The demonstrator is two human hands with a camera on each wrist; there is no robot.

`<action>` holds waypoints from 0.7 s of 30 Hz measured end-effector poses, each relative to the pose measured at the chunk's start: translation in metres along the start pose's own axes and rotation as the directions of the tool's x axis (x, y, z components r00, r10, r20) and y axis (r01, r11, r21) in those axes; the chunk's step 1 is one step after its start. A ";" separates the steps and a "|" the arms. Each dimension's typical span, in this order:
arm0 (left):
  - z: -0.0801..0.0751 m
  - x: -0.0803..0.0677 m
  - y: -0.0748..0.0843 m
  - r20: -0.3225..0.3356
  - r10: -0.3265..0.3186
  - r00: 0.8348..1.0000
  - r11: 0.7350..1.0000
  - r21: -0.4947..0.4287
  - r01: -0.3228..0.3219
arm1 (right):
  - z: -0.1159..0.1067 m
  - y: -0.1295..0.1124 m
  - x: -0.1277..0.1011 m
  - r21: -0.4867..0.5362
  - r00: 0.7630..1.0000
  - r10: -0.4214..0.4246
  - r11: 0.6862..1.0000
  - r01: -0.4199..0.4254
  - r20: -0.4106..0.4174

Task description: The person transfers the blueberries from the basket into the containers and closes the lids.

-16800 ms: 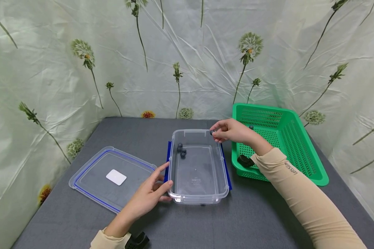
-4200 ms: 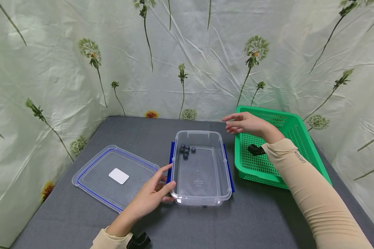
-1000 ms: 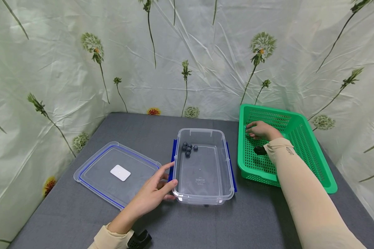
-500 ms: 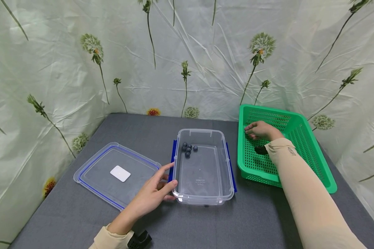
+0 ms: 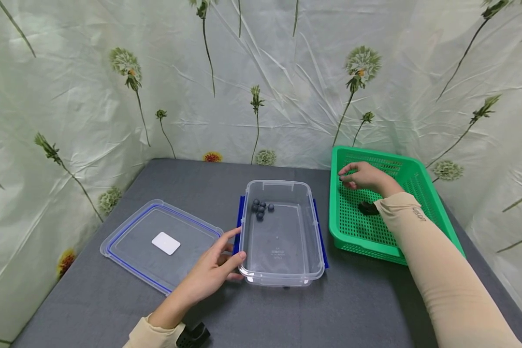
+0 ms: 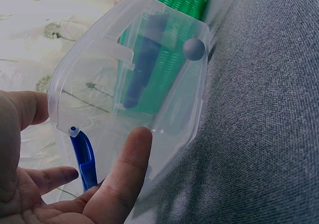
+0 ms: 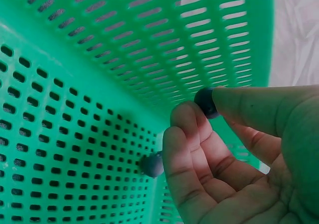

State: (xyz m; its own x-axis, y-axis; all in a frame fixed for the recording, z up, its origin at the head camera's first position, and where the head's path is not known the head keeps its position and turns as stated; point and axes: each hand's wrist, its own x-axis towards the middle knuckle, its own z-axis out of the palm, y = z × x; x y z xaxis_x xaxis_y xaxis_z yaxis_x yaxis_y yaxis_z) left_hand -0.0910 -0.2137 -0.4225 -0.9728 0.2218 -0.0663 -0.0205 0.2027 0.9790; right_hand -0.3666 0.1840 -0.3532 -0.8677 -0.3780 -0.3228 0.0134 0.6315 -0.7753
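Hidden mostly behind the right hand: a second blueberry on the basket floor. Cut off by the frame's edge: left hand palm. Too small to read: sleeve lettering.

You've got a grey fabric-covered table carrying three things in a row. At your left: a flat clear plastic lid with blue seal and white label. Centre: a clear rectangular plastic container with blue side clips, just beside the lid, not touching. At your right: a green perforated plastic basket, near the container, slightly apart.
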 end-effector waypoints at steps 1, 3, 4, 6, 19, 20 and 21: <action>0.000 0.000 0.000 0.001 0.001 1.000 1.000 -0.002 -0.001 | 0.000 -0.001 -0.001 0.007 1.000 -0.002 1.000 0.002 -0.002; 0.000 0.000 0.000 0.002 0.001 1.000 1.000 -0.004 -0.001 | -0.001 -0.002 -0.004 0.019 1.000 -0.001 1.000 0.001 -0.009; 0.000 0.000 0.000 0.002 0.001 1.000 1.000 -0.005 -0.001 | -0.001 -0.003 -0.005 0.020 1.000 -0.001 1.000 0.001 -0.011; 0.001 0.000 0.000 0.001 0.002 1.000 1.000 -0.006 -0.002 | -0.001 -0.004 -0.008 0.022 1.000 -0.009 1.000 0.009 -0.014; 0.001 -0.001 0.000 -0.006 -0.005 1.000 1.000 -0.011 0.004 | 0.004 -0.020 -0.029 0.068 0.996 -0.092 0.993 0.093 -0.016; 0.001 -0.001 0.000 -0.005 -0.005 1.000 1.000 -0.012 0.005 | 0.004 -0.022 -0.032 0.067 0.995 -0.098 0.993 0.099 -0.021; 0.001 -0.001 0.001 -0.005 -0.005 1.000 1.000 -0.012 0.005 | 0.005 -0.024 -0.034 0.063 0.994 -0.105 0.992 0.107 -0.027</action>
State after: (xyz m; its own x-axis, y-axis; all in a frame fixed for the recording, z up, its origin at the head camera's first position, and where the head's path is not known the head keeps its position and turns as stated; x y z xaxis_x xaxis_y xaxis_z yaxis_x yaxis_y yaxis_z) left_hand -0.0902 -0.2132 -0.4221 -0.9739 0.2157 -0.0699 -0.0279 0.1921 0.9810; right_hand -0.3347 0.1787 -0.3265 -0.8775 -0.4239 -0.2244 -0.0481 0.5434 -0.8381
